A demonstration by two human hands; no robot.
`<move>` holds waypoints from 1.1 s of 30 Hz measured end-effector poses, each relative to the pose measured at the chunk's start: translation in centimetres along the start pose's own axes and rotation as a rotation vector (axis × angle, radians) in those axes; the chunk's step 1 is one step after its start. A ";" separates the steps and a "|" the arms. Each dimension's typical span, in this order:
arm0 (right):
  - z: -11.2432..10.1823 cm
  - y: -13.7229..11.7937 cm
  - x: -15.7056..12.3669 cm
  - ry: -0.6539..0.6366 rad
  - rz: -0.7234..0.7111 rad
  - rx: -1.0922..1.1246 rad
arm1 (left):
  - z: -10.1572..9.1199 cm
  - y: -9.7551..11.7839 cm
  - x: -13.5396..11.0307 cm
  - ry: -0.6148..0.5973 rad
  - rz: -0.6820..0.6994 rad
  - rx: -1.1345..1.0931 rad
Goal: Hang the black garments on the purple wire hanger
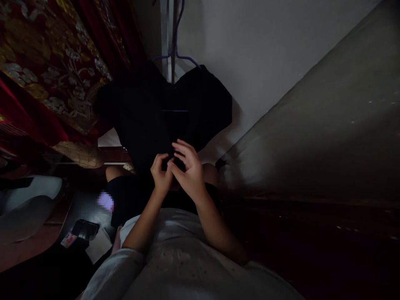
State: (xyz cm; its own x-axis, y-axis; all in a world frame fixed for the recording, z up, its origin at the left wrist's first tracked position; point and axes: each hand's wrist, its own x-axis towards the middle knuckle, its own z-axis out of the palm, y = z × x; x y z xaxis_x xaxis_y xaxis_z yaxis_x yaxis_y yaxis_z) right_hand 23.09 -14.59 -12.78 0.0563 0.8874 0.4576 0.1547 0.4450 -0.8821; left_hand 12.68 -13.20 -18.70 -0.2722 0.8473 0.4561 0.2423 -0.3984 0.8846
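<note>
A dark, nearly black garment (137, 112) hangs in front of me on a purple hanger (188, 58). My left hand (162, 176) is raised before its lower part, with fingers curled toward the thumb. Whatever sits in those fingers, if anything, is lost in the dark. Close on the right is my right hand (190, 173), its fingers bent and spread apart, and nothing shows in it. Its thumb tip meets the left hand's thumb area. Whether either hand touches the cloth is hard to tell.
Red cloth with gold and silver embroidery (53, 62) hangs at upper left. A pale wall (265, 50) and a grey slanting surface (328, 125) rise on the right. At lower left lie a dark phone-like object (85, 229) and white paper (98, 246), near a grey chair (28, 214).
</note>
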 end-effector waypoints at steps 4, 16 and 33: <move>-0.1 1.7 0.3 0.175 0.096 -0.045 | -0.6 0.4 -0.2 0.023 -0.108 -0.023; -2.8 2.9 1.7 -0.190 0.408 0.120 | -0.4 0.0 -0.8 -0.052 0.118 -0.017; -1.6 -3.3 18.5 0.000 0.449 0.659 | 3.2 -4.8 1.8 -0.256 -0.089 -0.074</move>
State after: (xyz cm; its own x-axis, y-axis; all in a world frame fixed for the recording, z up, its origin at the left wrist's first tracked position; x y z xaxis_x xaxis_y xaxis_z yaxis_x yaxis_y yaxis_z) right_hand 25.17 0.20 -1.25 -0.0250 0.9988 0.0425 -0.4979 0.0244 -0.8669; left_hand 14.01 -8.60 -22.45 -0.0428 0.9375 0.3453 0.1563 -0.3351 0.9291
